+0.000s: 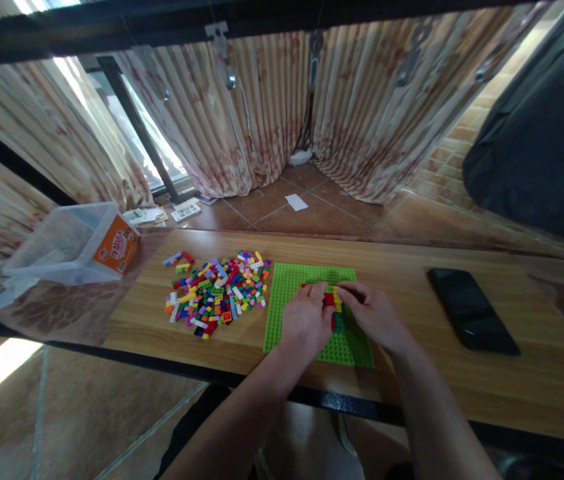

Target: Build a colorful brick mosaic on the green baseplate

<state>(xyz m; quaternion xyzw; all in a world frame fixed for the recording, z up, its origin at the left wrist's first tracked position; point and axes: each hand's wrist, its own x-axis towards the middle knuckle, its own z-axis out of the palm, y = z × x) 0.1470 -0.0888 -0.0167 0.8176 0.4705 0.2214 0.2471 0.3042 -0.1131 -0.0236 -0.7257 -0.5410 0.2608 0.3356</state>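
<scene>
A green studded baseplate (282, 280) lies on the wooden table. My left hand (307, 317) rests over its middle, fingers curled and closed around a red toy brick (329, 299), and hides part of the build. From the right, my right hand (369, 310) reaches in with closed fingers, their tips pressed at a yellow brick (337, 303). Darker green bricks (339, 325) sit just below the yellow one on the plate. Left of the baseplate spreads a loose pile of small bricks (219, 293) in many colours.
A black phone (472, 310) lies on the table's right side. Beyond the left end stands a clear plastic bin (67, 243) with an orange label. A dark bar crosses above. Curtains (257, 113) hang behind, and papers (185, 211) lie on the floor.
</scene>
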